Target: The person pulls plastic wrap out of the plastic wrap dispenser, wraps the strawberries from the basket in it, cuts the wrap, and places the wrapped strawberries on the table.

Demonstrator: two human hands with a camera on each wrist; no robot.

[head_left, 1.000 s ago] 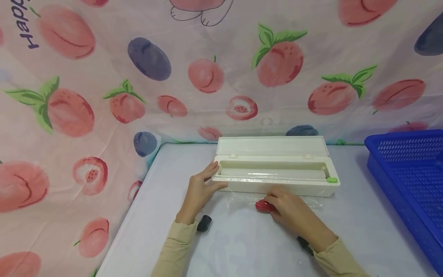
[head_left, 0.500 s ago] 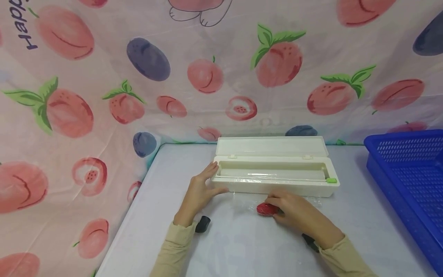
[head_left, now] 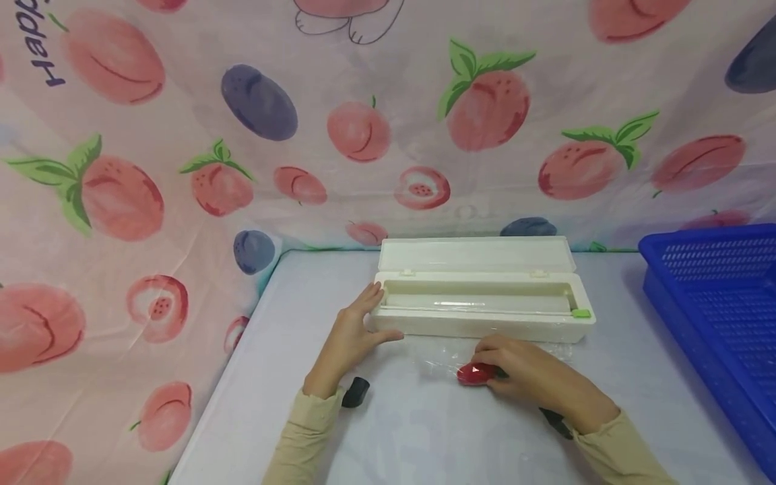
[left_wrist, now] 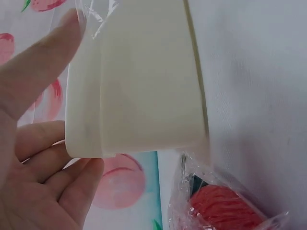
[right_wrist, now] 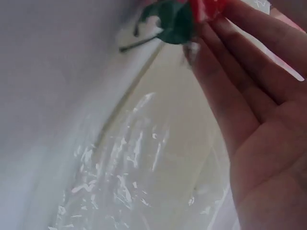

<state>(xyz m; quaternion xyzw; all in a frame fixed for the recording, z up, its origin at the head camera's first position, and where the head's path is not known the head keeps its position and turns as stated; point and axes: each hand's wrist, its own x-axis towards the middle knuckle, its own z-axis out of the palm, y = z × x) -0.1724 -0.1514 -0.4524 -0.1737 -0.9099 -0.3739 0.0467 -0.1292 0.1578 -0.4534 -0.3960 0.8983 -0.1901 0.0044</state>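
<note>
A white plastic wrap dispenser (head_left: 485,327) lies with its lid (head_left: 475,254) raised, a green slider (head_left: 580,313) at its right end. My left hand (head_left: 348,337) holds its left end, fingers curled at the end face. My right hand (head_left: 527,370) pinches a strawberry-like red fruit (head_left: 475,374) just in front of the dispenser; its green leaves and stem (right_wrist: 175,21) show in the right wrist view. Clear film (head_left: 436,357) lies in front of the dispenser, around the fruit. The left wrist view also has a film-wrapped red fruit (left_wrist: 223,208) near that wrist.
A blue plastic basket (head_left: 721,350) stands at the right of the white table (head_left: 424,438). A fruit-patterned cloth (head_left: 376,81) hangs behind and at the left. Black wrist-camera parts (head_left: 356,392) sit beside the wrists.
My right hand and the red fruit have moved slightly right and toward me. My left hand stays at the dispenser's left end, its thumb now a little lower on the front.
</note>
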